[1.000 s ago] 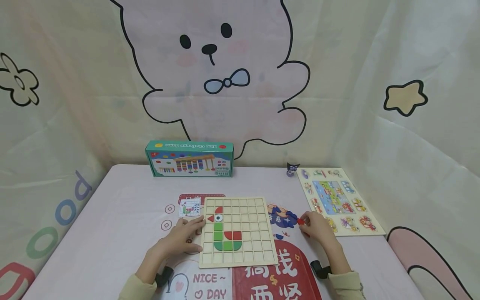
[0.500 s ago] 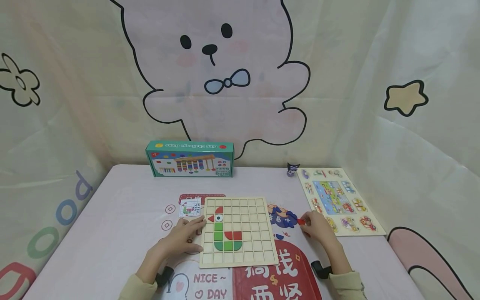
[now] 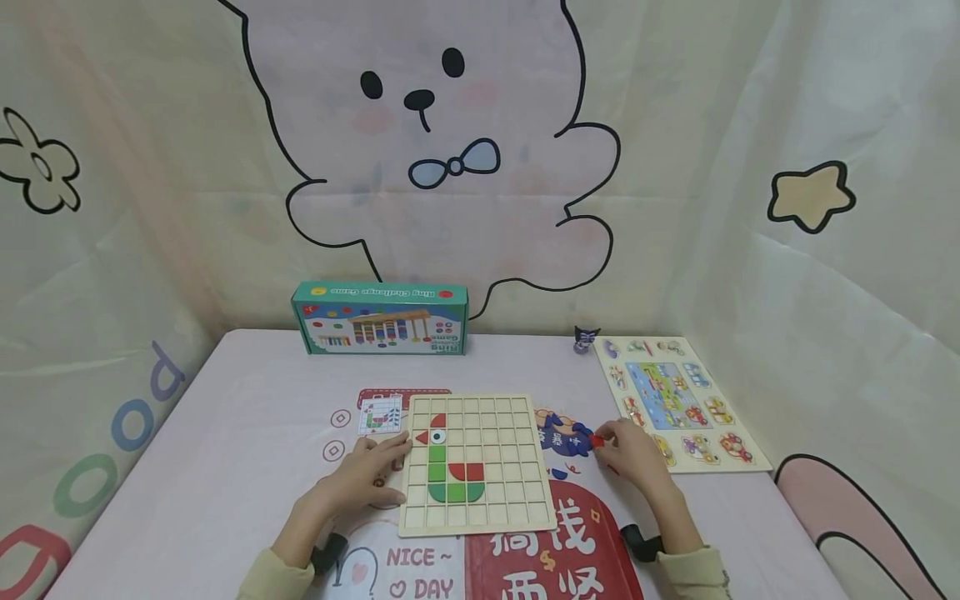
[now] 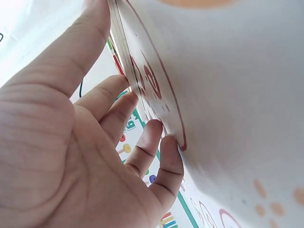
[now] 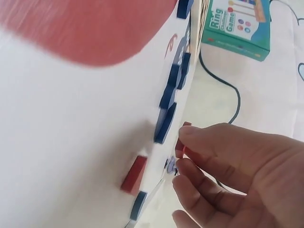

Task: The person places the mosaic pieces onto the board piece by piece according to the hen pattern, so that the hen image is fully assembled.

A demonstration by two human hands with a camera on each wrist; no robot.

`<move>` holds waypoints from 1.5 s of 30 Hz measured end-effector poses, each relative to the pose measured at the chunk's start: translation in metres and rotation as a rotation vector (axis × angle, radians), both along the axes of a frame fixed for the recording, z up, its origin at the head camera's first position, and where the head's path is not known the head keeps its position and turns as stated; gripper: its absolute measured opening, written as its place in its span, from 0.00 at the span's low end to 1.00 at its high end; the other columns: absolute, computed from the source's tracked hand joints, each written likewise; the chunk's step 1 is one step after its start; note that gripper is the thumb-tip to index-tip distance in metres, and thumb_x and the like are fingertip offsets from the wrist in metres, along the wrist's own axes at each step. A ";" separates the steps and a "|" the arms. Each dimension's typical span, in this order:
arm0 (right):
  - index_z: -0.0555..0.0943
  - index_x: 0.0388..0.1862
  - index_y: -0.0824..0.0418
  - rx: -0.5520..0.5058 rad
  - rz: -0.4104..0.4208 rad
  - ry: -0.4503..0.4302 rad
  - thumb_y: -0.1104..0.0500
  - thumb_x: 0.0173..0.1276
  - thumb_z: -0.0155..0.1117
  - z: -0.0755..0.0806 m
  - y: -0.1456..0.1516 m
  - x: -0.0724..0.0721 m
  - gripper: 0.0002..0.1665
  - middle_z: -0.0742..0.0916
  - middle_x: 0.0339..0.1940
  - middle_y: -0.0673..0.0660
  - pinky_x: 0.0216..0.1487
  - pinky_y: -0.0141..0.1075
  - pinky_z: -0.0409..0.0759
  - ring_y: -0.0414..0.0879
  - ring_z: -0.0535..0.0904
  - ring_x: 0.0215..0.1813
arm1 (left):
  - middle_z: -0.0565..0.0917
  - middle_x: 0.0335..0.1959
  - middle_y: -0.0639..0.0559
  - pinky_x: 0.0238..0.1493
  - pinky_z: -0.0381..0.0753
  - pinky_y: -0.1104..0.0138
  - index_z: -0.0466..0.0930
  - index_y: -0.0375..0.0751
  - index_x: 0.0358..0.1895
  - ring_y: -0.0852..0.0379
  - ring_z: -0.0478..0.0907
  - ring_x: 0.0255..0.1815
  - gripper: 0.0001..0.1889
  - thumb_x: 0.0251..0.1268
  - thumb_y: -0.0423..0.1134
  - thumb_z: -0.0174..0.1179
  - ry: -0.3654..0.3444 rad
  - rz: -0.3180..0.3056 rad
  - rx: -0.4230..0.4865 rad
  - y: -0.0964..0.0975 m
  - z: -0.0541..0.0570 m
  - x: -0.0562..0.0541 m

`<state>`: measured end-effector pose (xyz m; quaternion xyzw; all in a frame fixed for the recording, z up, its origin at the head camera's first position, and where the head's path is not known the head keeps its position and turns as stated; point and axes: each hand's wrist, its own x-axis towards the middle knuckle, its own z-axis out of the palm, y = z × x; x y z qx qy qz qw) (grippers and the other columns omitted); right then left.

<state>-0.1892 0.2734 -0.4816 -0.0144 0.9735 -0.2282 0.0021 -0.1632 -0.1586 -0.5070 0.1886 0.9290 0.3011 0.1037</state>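
A wooden grid board [image 3: 517, 500] lies on the table, with red, green and white-eyed pieces set in its left half as a bird-like figure. My left hand [image 3: 360, 477] rests at the board's left edge, thumb and fingertips touching it, fingers fairly straight in the left wrist view. Right of the board, my right hand [image 3: 633, 454] pinches a small red block [image 5: 180, 141] between thumb and fingertips, just off the tabletop. Below that hand in the right wrist view lie another red block [image 5: 134, 175] and several dark blue blocks [image 5: 166, 124].
A small pattern card [image 3: 380, 414] lies by the board's upper left corner. Toward the back stand a green Ring Challenge Game box [image 3: 382, 327] and a small dark figurine [image 3: 583, 339]. A picture puzzle board [image 3: 697, 408] lies at the right, close to my right hand.
My right hand has shifted slightly left with the red block in its fingers. The left hand and the grid board have stayed in place.
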 end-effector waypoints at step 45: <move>0.86 0.32 0.56 0.104 0.370 0.179 0.59 0.50 0.70 0.000 -0.118 0.023 0.08 0.83 0.31 0.48 0.39 0.39 0.72 0.43 0.75 0.34 | 0.61 0.71 0.59 0.39 0.65 0.62 0.66 0.53 0.66 0.56 0.59 0.47 0.40 0.44 0.52 0.70 -0.027 0.025 -0.011 0.001 0.002 0.001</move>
